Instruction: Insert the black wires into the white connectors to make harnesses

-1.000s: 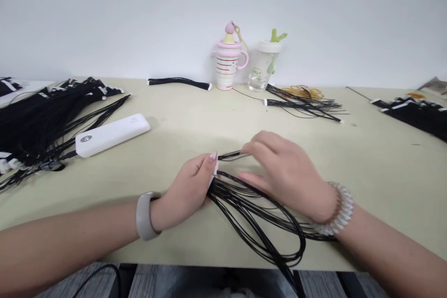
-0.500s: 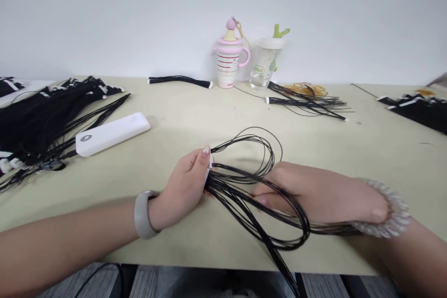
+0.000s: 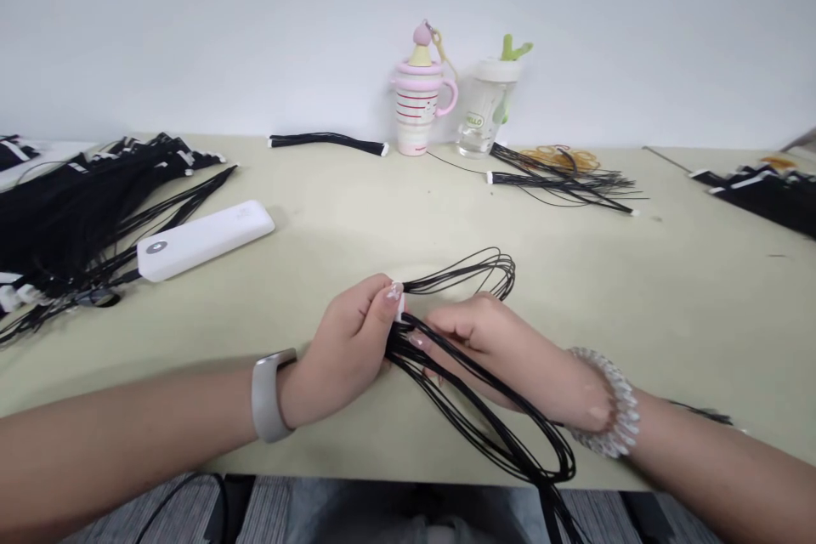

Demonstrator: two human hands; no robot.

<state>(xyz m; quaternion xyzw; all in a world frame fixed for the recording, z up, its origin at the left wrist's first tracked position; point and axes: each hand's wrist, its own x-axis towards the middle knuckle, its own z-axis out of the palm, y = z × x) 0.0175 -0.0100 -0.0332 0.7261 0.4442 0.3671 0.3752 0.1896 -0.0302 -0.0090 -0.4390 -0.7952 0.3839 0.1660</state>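
My left hand [image 3: 348,348] is closed around the connector end of a bundle of thin black wires [image 3: 490,408]. A white connector [image 3: 400,308] peeks out beside the thumb. One group of strands loops up and away to the right; a larger loop sags toward the table's front edge, its tail hanging over it. My right hand [image 3: 510,353] is close by on the right, its curled thumb and fingers among the wires just past the connector. Those fingertips are partly hidden by the strands.
On the left lie a pile of black wire bundles [image 3: 70,204] and a white power bank [image 3: 205,240]. A pink cup [image 3: 416,106] and a clear cup [image 3: 485,110] stand by the wall, near loose wires [image 3: 567,183] and rubber bands [image 3: 586,158]. More bundles [image 3: 771,195] lie right.
My right hand has moved left along the wires, up close to the left hand. The left hand has shifted slightly right, and the upper loop has become flatter.
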